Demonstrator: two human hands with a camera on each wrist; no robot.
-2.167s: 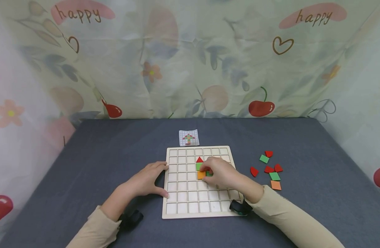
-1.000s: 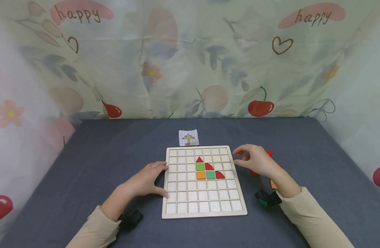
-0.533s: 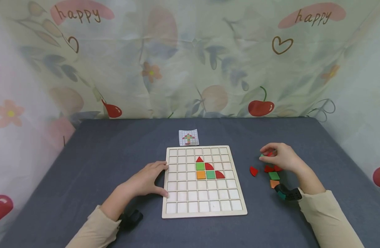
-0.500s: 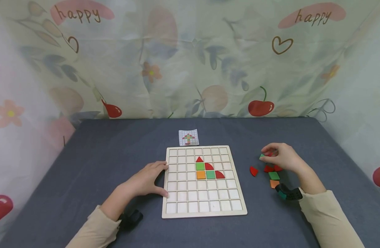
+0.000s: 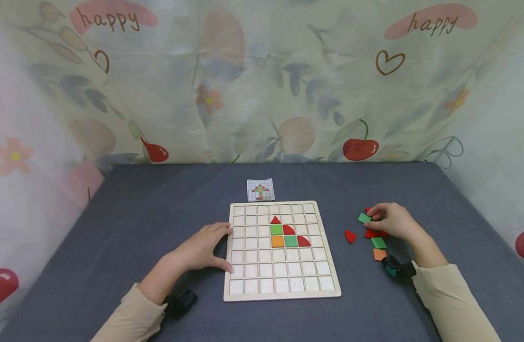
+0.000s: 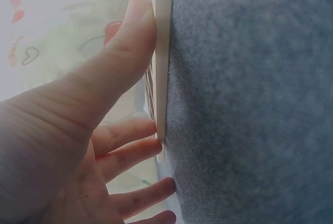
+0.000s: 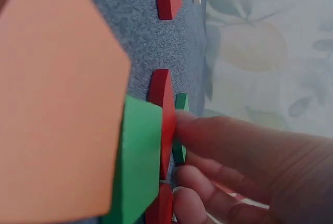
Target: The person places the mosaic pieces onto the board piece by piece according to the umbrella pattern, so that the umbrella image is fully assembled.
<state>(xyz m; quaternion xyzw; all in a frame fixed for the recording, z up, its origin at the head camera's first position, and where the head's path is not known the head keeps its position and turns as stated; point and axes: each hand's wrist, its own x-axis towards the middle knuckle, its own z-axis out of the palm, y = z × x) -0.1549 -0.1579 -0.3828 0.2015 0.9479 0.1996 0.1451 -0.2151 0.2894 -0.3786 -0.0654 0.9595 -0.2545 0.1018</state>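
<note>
In the head view my left hand (image 5: 202, 247) rests at the left edge of a wooden grid board (image 5: 262, 294), thumb and fingertips against its rim. On the board lie a red triangle (image 5: 276, 220), a green square (image 5: 276, 230), an orange square (image 5: 277, 242), a teal square (image 5: 290, 241) and two red quarter-round tiles (image 5: 304, 241). My right hand (image 5: 394, 221) is over the loose tiles at the right, fingers loosely bent and apart from the thumb. A loose green square (image 5: 364, 218) shows beside its fingertips. In the right wrist view the thumb tip is close against a red tile (image 7: 165, 120).
A small pattern card (image 5: 260, 190) lies behind the board. Nearer me than the right fingertips are another green tile (image 5: 378, 242) and an orange square (image 5: 379, 255). A lone red tile (image 5: 350, 236) sits toward the board. A printed curtain hangs behind the dark table (image 5: 159, 199).
My right hand has left the board and moved right to the loose tiles. Over the last half second it shifted slightly nearer me, uncovering the green square. My left hand has stayed put.
</note>
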